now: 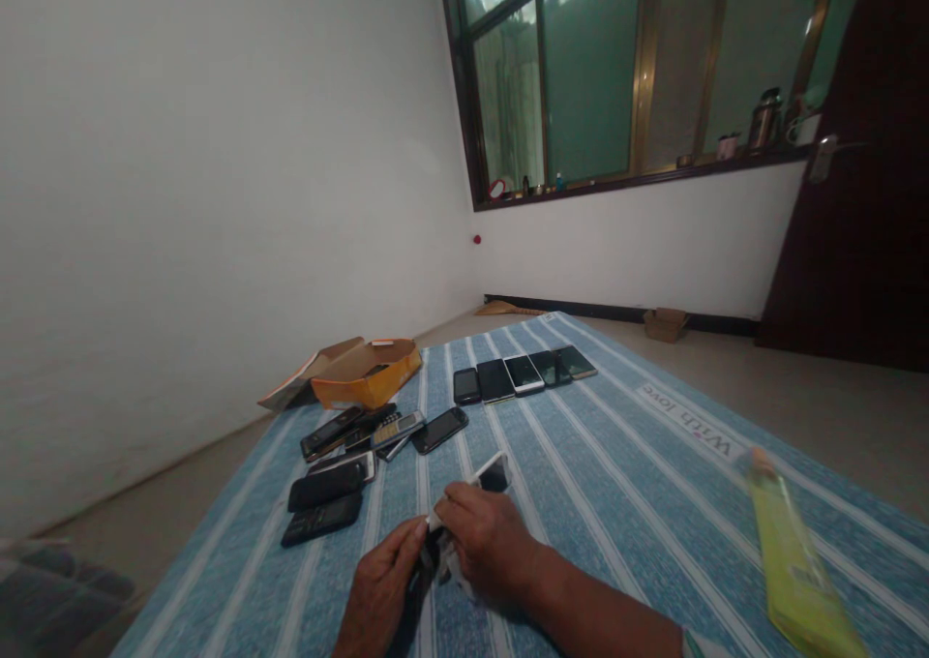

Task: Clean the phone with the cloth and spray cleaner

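My left hand (381, 585) and my right hand (490, 542) meet low in the view, both gripping a white-and-black mobile phone (494, 472). Part of the phone is hidden by my fingers, and a dark piece shows below them. Just beyond my hands lies a loose group of several older phones (384, 435), some with keypads. Farther off, several smartphones (523, 375) stand side by side in a row, lying flat on a blue striped mat (616, 503).
An open orange cardboard box (367, 373) sits at the mat's far left corner. A yellow-green packet (802, 561) lies at the right. Beyond the mat are a white wall (218, 252), a small cardboard box (666, 324), a window (587, 77) and a dark door (856, 203).
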{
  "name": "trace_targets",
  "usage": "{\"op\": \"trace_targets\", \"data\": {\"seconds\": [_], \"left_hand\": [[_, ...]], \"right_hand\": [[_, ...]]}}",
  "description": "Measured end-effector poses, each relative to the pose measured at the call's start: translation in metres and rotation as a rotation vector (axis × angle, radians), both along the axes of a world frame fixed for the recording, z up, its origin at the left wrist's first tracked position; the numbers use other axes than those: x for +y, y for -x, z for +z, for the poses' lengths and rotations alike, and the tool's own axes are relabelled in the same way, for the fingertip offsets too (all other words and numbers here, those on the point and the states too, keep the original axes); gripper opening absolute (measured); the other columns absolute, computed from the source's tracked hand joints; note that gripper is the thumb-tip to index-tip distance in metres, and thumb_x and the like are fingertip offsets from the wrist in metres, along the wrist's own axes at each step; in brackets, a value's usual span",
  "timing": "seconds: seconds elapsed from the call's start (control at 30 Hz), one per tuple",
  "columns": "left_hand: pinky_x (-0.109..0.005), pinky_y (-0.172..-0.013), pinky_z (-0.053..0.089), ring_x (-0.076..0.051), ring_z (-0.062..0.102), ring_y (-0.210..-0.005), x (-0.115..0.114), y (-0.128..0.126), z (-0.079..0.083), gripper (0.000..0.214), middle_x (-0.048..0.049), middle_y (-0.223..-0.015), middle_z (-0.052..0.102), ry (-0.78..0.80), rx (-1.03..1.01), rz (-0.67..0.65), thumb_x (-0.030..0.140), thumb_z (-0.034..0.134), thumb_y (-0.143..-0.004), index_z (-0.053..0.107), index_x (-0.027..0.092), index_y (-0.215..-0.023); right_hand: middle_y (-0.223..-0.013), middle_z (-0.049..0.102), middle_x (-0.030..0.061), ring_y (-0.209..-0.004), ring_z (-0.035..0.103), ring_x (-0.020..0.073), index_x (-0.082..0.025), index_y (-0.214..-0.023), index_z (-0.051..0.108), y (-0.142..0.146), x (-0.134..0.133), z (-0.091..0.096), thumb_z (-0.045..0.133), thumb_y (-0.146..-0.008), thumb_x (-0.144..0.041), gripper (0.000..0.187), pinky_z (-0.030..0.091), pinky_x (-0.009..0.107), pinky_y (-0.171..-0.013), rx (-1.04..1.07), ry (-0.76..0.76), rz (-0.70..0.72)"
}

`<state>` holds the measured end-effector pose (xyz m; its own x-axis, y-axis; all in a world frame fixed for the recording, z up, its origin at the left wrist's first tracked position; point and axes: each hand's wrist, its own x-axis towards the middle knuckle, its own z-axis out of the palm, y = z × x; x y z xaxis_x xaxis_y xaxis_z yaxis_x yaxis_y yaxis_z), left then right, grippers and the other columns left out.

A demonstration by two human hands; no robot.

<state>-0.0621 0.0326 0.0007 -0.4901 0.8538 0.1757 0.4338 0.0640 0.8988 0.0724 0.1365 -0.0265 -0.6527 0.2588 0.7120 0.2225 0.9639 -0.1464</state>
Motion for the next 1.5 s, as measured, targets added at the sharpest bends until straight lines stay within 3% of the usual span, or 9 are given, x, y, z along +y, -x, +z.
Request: {"op": "trace_targets", "data": {"seconds": [0.17,0.5,1.07,1.27,1.5], "left_hand": [[-0.037,-0.089,0.056,-0.029,0.071,-0.085,-0.002,-0.002,0.003,0.056,-0.008,-0.088,0.079,0.017,-0.043,-0.002,0.071,0.064,-0.071,0.079,0.019,-0.083],[-0.034,-0.084,0.058,-0.024,0.067,-0.072,-0.003,-0.004,0.006,0.062,-0.0081,-0.079,0.076,-0.005,-0.012,-0.044,0.078,0.051,-0.078,0.073,0.02,-0.073],[-0.034,-0.086,0.057,-0.026,0.069,-0.081,-0.003,-0.008,0.009,0.056,-0.0075,-0.083,0.077,0.023,-0.087,-0.042,0.072,0.062,-0.074,0.078,0.018,-0.08],[-0.037,-0.091,0.056,-0.032,0.071,-0.095,-0.001,-0.002,0.003,0.052,-0.0083,-0.09,0.08,0.018,-0.026,-0.012,0.067,0.066,-0.072,0.081,0.019,-0.085],[-0.04,-0.089,0.057,-0.034,0.072,-0.094,-0.001,-0.002,0.001,0.048,-0.0085,-0.085,0.08,0.001,0.006,0.024,0.065,0.07,-0.068,0.082,0.02,-0.082]], "right_hand": [[-0.088,0.06,0.0035,-0.076,0.058,0.0176,-0.019,-0.093,0.055,0.007,-0.008,0.0,0.059,-0.08,-0.009,0.017,0.042,0.025,-0.061,-0.006,-0.009,0.056],[-0.085,0.062,0.0029,-0.071,0.059,0.0174,-0.019,-0.091,0.057,0.013,-0.015,0.002,0.058,-0.079,-0.01,0.015,0.04,0.026,-0.054,-0.046,-0.016,0.041],[-0.087,0.06,0.004,-0.075,0.058,0.0182,-0.019,-0.09,0.056,0.008,-0.007,0.001,0.057,-0.081,-0.01,0.012,0.042,0.026,-0.059,-0.042,0.02,0.042],[-0.092,0.061,0.0056,-0.076,0.058,0.019,-0.019,-0.089,0.059,-0.008,0.011,0.005,0.058,-0.079,-0.008,0.015,0.042,0.028,-0.062,-0.073,0.078,-0.107],[-0.092,0.061,0.0045,-0.073,0.056,0.0162,-0.019,-0.084,0.059,-0.024,0.033,0.007,0.056,-0.078,-0.004,0.016,0.038,0.025,-0.061,-0.069,0.13,-0.301]]}}
